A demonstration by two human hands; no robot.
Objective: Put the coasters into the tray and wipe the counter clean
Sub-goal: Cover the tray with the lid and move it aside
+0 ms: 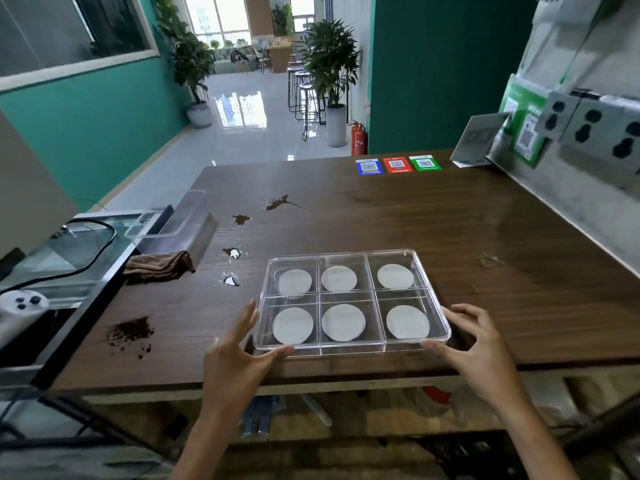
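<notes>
Coasters fill the tray; left hand at eight o'clock, right hand at four, fingers spread against its corners, seemingly steadying it.

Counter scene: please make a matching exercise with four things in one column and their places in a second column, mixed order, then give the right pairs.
Things:
1. brown cloth
2. coasters
3. coffee grounds
4. QR stickers

Places:
A. in the compartments of the clear tray
B. far edge of the counter
C. left edge of the counter, beyond the grounds
D. near left part of the counter, left of the tray

Pairs: 1-C, 2-A, 3-D, 4-B
</notes>
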